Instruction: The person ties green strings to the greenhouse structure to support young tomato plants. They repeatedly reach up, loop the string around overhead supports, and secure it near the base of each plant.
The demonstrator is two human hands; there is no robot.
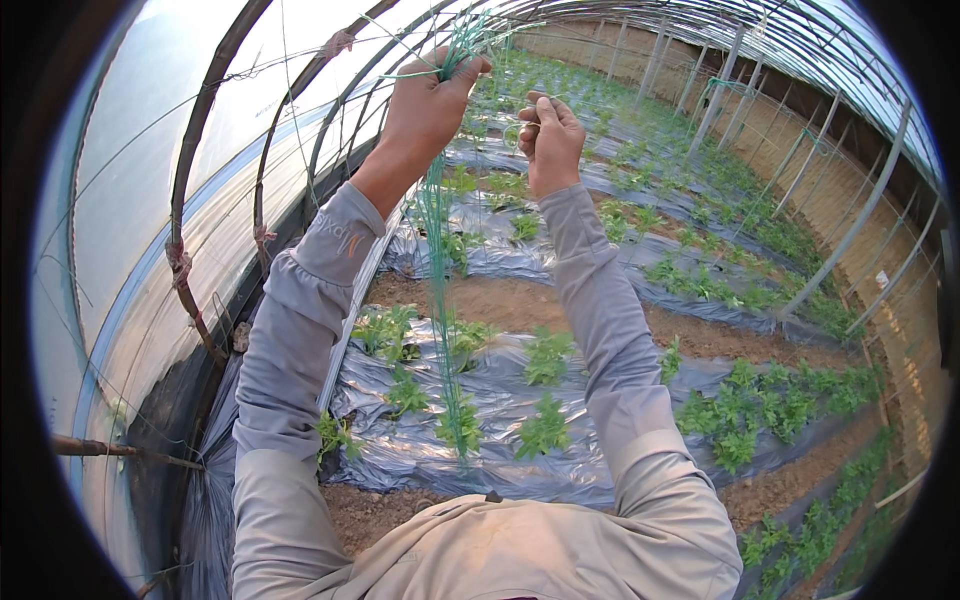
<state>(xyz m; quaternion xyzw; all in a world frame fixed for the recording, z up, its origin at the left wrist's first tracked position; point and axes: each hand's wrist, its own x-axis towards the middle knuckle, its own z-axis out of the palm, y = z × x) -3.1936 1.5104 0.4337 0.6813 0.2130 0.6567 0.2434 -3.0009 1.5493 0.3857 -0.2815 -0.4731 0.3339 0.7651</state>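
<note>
Raised at the top of the view, my left hand (436, 94) grips a bundle of thin green twine (436, 225). Loose ends of it fan out above the fist, and the long strands hang down towards the plants below. To the right and a little lower, my right hand (553, 135) is up with curled fingers, thumb against the fingertips. A thin pale loop of strand shows at those fingertips, pinched between them. The two hands are apart. Behind the hands runs a thin horizontal wire, partly hidden by them.
Leafy green plants (546, 427) grow through silvery plastic mulch film (495, 457) in rows, with bare soil paths (510, 304) between. Curved poles (196, 142) and plastic sheeting (135, 247) rise close on my left. Slanted posts (855, 217) stand before an earthen wall (810, 157) on the right.
</note>
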